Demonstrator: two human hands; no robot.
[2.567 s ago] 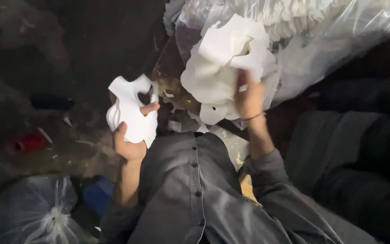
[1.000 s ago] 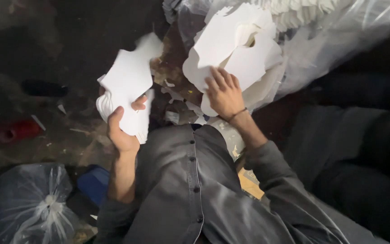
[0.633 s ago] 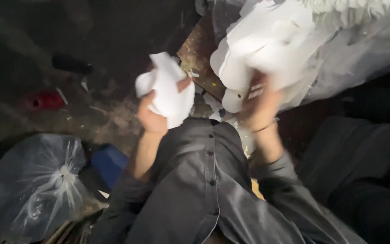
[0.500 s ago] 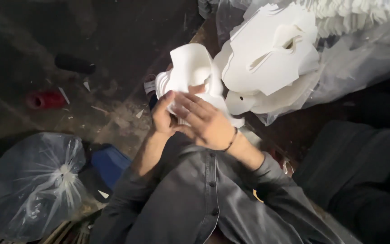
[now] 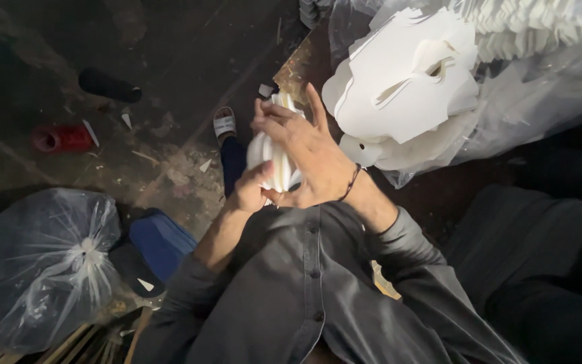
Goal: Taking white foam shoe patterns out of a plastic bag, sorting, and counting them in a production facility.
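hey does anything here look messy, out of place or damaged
Yes, mostly the floor. Pale paper scraps and grit are scattered over the dark floor, and a red can-like object lies tipped on its side. The stack of white cut-out sheets sits fanned unevenly. The white pieces between the left hand and right hand look undamaged.

A dirty dark floor (image 5: 170, 61) bears a red can (image 5: 62, 139), a tied plastic bag (image 5: 38, 266) and scraps.
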